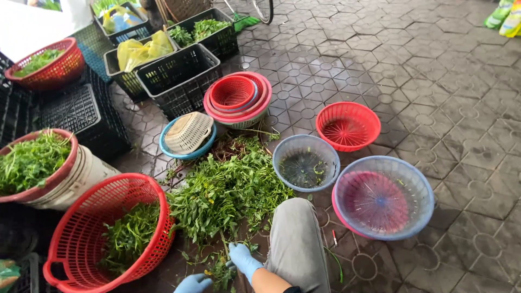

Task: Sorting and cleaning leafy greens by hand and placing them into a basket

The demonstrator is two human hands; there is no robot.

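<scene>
Gloved hands, left (pixel 194 283) and right (pixel 242 259), pinch leafy green stems (pixel 221 269) low on the paved floor (pixel 423 70) beside the knee (pixel 296 239), left fingers partly cut off, and loose sprigs risk scattering across the greens pile (pixel 228 190) instead of the red basket (pixel 103 233)

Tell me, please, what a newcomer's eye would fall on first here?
Likely the heap of leafy greens on the paved floor, centre. Around it stand bright baskets: a red basket with greens at lower left, an empty red one at right. Two blue-gloved hands, left hand and right hand, pick at stems below.
</scene>
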